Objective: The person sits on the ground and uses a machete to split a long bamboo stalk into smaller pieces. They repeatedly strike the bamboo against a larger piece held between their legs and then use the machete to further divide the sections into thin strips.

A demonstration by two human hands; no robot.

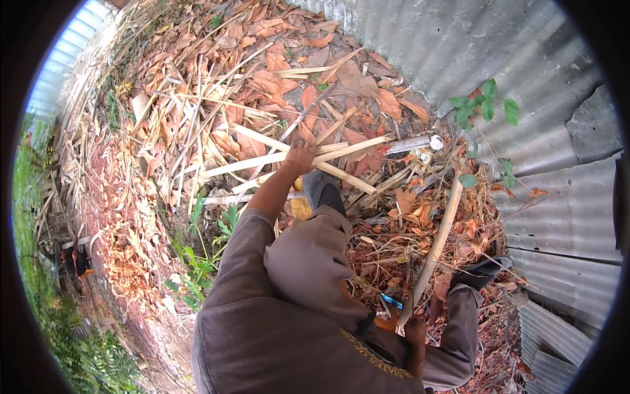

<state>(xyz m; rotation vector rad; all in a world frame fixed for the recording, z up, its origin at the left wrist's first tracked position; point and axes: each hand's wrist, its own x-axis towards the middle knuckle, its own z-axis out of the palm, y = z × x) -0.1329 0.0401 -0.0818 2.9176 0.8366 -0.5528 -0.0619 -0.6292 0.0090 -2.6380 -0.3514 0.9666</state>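
Observation:
My left hand [301, 157] reaches forward and is closed around pale split strips [351, 148], bamboo by their look, where several cross above the leaf litter. Just below it is my grey shoe [321, 189], close to the strips. My right hand [415, 330] is low, beside my bent leg, with its fingers curled. A thin dark length rises from near that fist, but I cannot make out what it is. Beside it a thick tan pole [438, 244] slants up and away, its lower end near the right hand.
Corrugated metal sheets [453, 46] wall off the right side, with a green vine [487, 105] against them. Dry brown leaves [275, 79] and sticks cover the ground. A small blue object [392, 301] lies by the pole. My other shoe [481, 272] is near the wall. Green plants [197, 266] grow left.

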